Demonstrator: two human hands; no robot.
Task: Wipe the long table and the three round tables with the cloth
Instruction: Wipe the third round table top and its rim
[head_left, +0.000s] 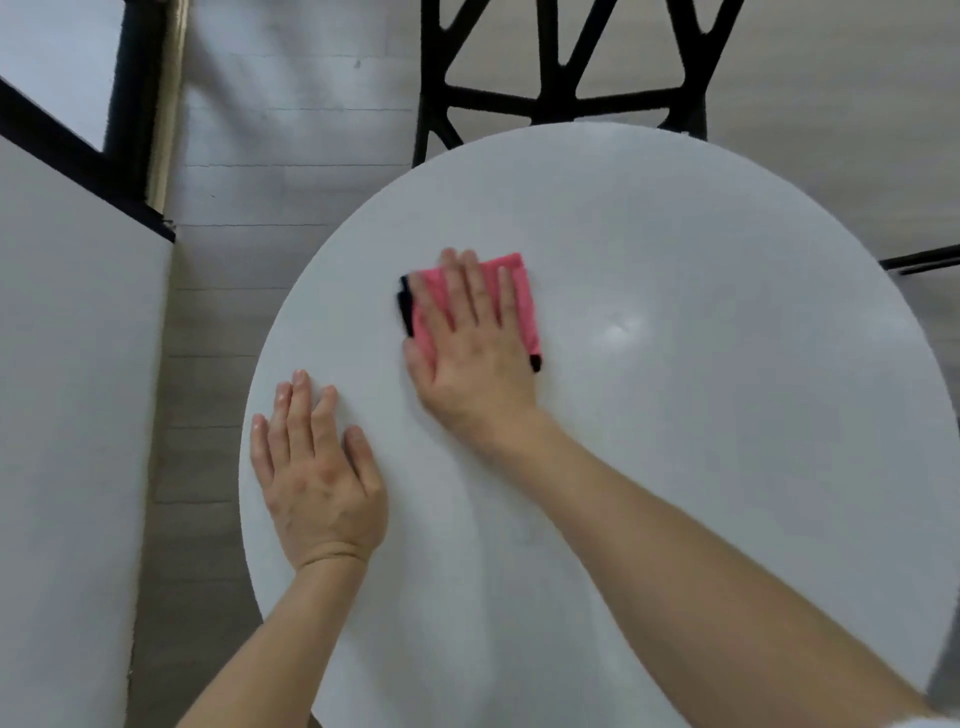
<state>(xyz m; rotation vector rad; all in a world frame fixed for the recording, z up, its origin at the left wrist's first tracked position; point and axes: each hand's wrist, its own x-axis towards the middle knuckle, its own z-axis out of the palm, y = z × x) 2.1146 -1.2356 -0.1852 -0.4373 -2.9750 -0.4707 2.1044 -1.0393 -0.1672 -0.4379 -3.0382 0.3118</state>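
Note:
A white round table (701, 415) fills most of the view. A folded pink cloth (522, 299) with a dark edge lies flat near the table's middle. My right hand (470, 353) presses down on the cloth with straight, spread fingers and covers most of it. My left hand (319, 473) rests flat on the bare tabletop near its left rim, fingers straight, holding nothing.
A black chair (561, 78) with an open lattice back stands just behind the table's far edge. A white panel (72, 389) rises at the left, with a strip of grey floor (208, 322) between it and the table. A dark bar (919, 258) shows at the right.

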